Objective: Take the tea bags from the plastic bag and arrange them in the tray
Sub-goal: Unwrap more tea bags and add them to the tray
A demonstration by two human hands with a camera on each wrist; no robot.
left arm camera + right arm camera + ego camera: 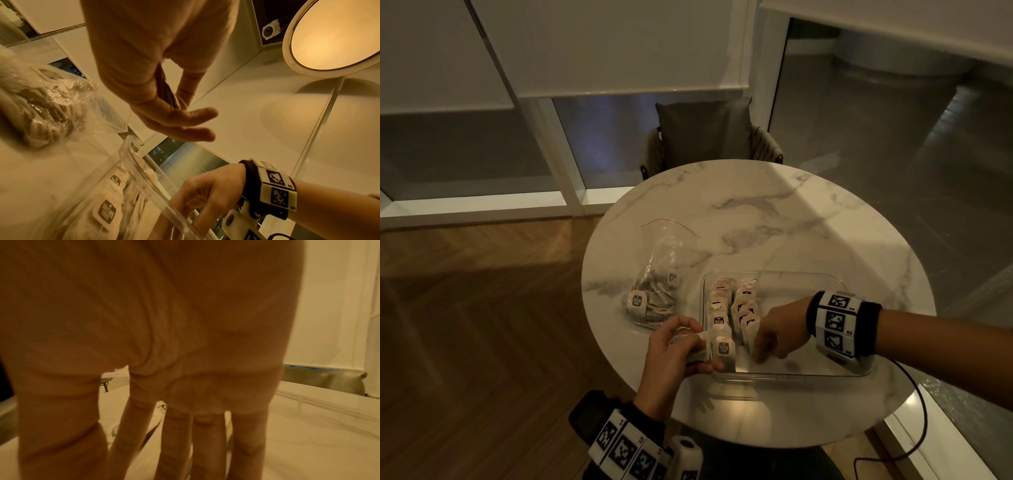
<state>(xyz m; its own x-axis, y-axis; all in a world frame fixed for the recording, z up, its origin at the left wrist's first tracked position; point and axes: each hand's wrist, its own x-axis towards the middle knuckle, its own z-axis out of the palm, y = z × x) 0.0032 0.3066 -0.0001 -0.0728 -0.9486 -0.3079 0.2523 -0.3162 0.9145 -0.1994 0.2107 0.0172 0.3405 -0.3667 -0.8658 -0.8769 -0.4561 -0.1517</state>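
A: From the head view, where are the tea bags?
B: Most stand in two rows at the left end of the clear tray [784,371] on the round marble surface [774,212]. More lie inside the plastic bag [659,274], just left of the tray.

A: And the hands?
B: The left hand [674,353] grasps a small stack of tea bags [693,346] at the tray's near-left corner. The right hand [779,334] reaches down into the tray, fingertips by the nearest bag of the right row; its grip cannot be told here.

A: The left wrist view?
B: The left hand [156,84] pinches a thin stack [167,94] between thumb and fingers above the tray's wall [144,177]. The bag [47,104] lies to the left, and the right hand [203,194] dips into the tray.

A: The right wrist view?
B: The right hand [164,353] fills it, fingers [205,443] straight and pointing down, released, holding nothing.
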